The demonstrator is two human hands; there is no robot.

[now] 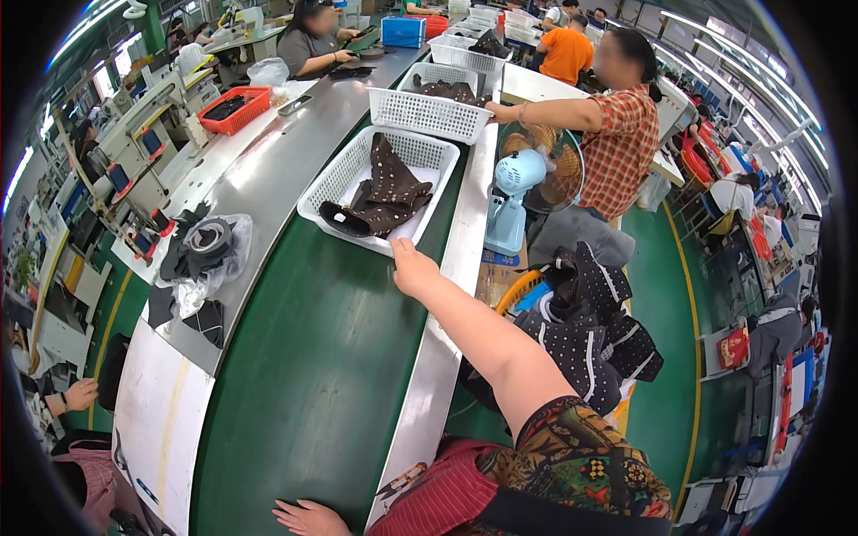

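A white plastic basket (308, 198) rests on the green conveyor belt (304, 375), holding dark brown, stud-dotted pieces (390, 183) that look like boot uppers. My right hand (416, 268) reaches forward and grips the basket's near rim, its fingers partly hidden behind the edge. Low in the picture, my left hand (308, 518) lies on the belt with fingers spread, holding nothing. A second white basket (429, 116) with similar dark pieces stands just beyond the first, and a co-worker's hand touches its right side.
Right of the belt are a light-blue fan (521, 179) and a heap of dark studded pieces (581, 330) over an orange basket. Snips (402, 480) lie on the belt's right border. On the left metal table are tape rolls in plastic (207, 246) and a red basket (235, 111).
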